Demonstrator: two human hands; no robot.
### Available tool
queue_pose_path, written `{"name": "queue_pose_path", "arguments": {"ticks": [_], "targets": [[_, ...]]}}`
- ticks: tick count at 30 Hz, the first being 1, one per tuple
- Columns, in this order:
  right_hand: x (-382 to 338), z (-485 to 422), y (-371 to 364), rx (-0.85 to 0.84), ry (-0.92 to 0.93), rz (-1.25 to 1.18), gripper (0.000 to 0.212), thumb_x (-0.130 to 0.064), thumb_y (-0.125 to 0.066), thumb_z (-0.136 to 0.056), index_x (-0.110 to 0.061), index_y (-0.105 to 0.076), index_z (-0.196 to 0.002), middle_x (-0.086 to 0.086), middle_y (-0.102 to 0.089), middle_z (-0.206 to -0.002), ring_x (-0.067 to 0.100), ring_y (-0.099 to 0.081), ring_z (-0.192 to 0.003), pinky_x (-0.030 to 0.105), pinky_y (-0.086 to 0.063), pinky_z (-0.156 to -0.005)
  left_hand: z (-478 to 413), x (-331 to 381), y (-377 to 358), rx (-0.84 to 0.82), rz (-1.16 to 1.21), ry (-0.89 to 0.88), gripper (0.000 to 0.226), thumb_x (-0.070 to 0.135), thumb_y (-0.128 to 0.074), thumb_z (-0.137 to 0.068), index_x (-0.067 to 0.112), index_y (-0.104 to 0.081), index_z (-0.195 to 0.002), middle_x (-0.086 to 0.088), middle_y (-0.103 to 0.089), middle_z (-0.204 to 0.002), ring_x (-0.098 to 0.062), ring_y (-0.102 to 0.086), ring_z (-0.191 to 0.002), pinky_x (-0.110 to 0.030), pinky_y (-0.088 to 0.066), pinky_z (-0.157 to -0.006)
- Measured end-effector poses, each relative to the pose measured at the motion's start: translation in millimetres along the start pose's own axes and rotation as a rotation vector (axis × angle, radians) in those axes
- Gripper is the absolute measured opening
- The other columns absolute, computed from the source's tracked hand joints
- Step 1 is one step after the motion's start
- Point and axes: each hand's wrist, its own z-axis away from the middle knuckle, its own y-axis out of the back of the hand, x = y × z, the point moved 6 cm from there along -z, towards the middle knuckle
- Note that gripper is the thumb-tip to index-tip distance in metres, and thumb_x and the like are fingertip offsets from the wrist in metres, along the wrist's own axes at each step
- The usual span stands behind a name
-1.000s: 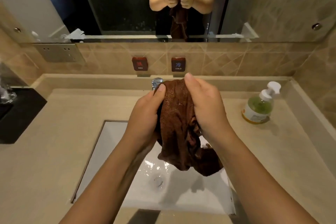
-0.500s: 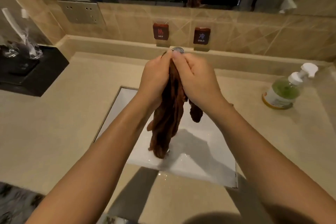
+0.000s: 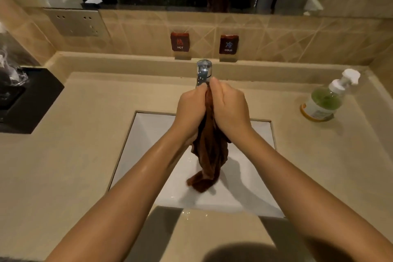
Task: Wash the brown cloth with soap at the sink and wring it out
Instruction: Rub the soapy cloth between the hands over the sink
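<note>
Brown cloth [image 3: 209,147] is hanging bunched between both hands above the sink [image 3: 148,134], and I am recording its condition from the grip outward. The left hand [image 3: 191,108] is curling its fingers round the gathered upper end from one side, and the right hand [image 3: 230,106] is clamping the same end from the other, with the knuckles nearly meeting just in front of the tap [image 3: 203,71]. Below the fists the cloth is drooping in a loose rope of folds. Its tail is reaching the white basin floor or stopping just short of it; I cannot tell which. I am seeing no water running from the tap and no lather on the cloth or the hands, though the fabric is looking dark and heavy and droplets are lying in the basin and on the front edge of the counter [image 3: 74,155]. The soap bottle [image 3: 325,100] is standing upright on the counter, well apart to the right, with neither hand on it. I am judging the wetting as done; whether soap has gone on I cannot confirm. The two-fisted grip is suggesting rubbing or the start of a squeeze. I am treating the wringing as unfinished, since the lower length is hanging untwisted.
</note>
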Motion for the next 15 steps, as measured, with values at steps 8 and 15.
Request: {"name": "queue_pose_path", "arguments": {"ticks": [8,15], "targets": [[2.0,5.0,-0.9,0.033,-0.033,-0.041,0.044,-0.03,-0.032,-0.099,-0.01,-0.054,-0.067,0.003,-0.053,-0.06,0.021,-0.053,-0.061,0.037,-0.041,-0.059,-1.5,1.2,3.7,-0.066,-0.113,-0.072,0.039,0.032,-0.043,-0.097,0.004,-0.065,-0.082,-0.011,-0.061,-0.075,-0.019,-0.057,-0.07,-0.03,-0.044,-0.064],[5.2,2.4,3.5,0.041,0.028,0.059,0.04,-0.031,-0.034,-0.098,-0.011,-0.051,-0.067,0.0,-0.048,-0.055,0.024,-0.051,-0.057,0.034,-0.038,-0.055,4.6,-3.2,2.3,-0.089,-0.125,-0.074,0.042,0.034,-0.042,-0.098,0.005,-0.068,-0.085,-0.011,-0.067,-0.076,-0.016,-0.061,-0.071,-0.028,-0.046,-0.065]]}}
